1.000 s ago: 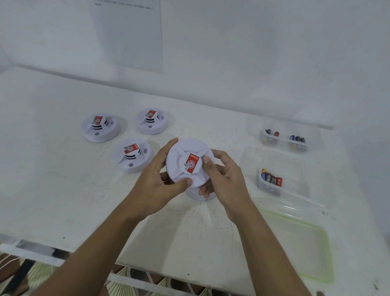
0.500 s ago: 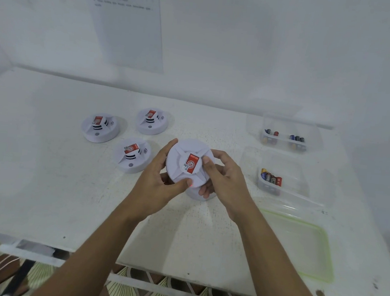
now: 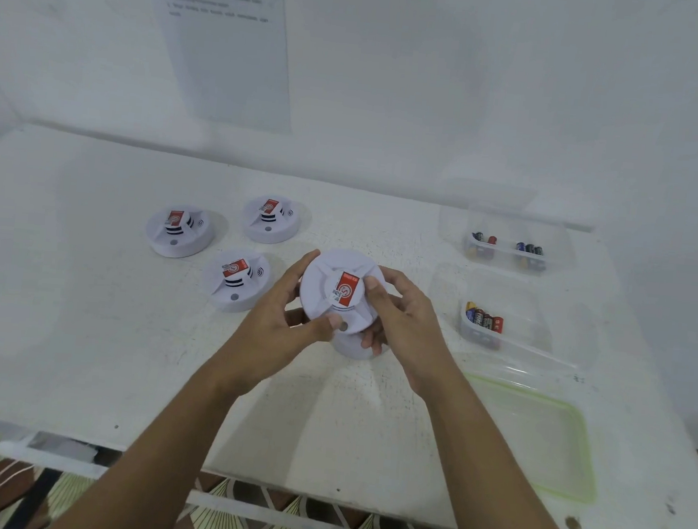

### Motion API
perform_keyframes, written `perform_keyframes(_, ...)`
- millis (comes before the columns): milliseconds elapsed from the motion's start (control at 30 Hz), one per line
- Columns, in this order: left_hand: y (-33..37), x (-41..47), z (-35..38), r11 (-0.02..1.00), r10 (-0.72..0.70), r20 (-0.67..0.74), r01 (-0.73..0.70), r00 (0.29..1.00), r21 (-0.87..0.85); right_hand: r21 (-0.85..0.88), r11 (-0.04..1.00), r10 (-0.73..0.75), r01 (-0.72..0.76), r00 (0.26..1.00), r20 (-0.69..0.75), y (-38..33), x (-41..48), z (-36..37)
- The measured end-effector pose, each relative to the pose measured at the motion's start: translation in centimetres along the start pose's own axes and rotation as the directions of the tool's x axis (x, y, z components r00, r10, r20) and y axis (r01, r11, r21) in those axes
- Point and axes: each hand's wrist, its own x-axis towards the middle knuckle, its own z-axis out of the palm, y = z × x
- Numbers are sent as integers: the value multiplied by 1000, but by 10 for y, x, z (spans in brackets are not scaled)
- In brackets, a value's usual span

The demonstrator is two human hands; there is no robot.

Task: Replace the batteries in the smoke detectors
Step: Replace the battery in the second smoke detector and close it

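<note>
Squarely in the middle of the head view, both hands hold one white smoke detector (image 3: pixel 338 293) just above the white table (image 3: pixel 80 325), its face tilted up toward the camera. The left hand (image 3: pixel 278 334) grips it from the left: the fingers curl round the rim and behind it, and the thumb presses on the lower face beside a small grey button. The right hand (image 3: pixel 405 324) grips it from the right, thumb tip resting at the edge of the raised centre with its red label, the other fingers curled under and behind the body. Below the hands a second white round piece (image 3: pixel 352 347) shows on the table (whether it touches the held detector I cannot tell).

Three more detectors stand face up on the table to the left, each with a red label on top: one nearest the hands (image 3: pixel 236 279), one further left (image 3: pixel 179 230) and one behind (image 3: pixel 271 219). They stand close together but apart.

To the right lie two clear plastic containers. The nearer container (image 3: pixel 545 319) holds a small cluster of batteries (image 3: pixel 484 318) at its left end; the farther container (image 3: pixel 507 225) holds two small groups of batteries (image 3: pixel 530 249). A clear lid with a green rim (image 3: pixel 535 432) lies flat near the table's front right. A printed sheet (image 3: pixel 223 42) hangs on the wall behind, its text too blurred to read.
</note>
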Motion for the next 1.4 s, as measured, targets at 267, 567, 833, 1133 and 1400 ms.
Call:
perform_keyframes(267, 7, 2, -12, 999, -19, 24, 20, 1000, -49, 17, 1000, -7, 7, 999, 35, 0, 3, 0)
perform_keyframes(567, 7, 7, -22, 1000, -15, 11, 15, 1000, -8, -19, 1000, -16, 16, 1000, -24, -2, 3, 13)
perform_keyframes(833, 9, 18, -24, 989, -21, 17, 18, 1000, 147, -3, 999, -39, 39, 997, -67, -3, 7, 8)
perform_keyframes(1133, 20, 30, -16, 987, 26, -23, -22, 999, 159, -15, 998, -55, 54, 995, -84, -12, 15, -1)
perform_keyframes(1400, 26, 45, -6, 982, 40, -29, -34, 999, 188, -52, 997, -57, 54, 997, -60, -18, 25, -18)
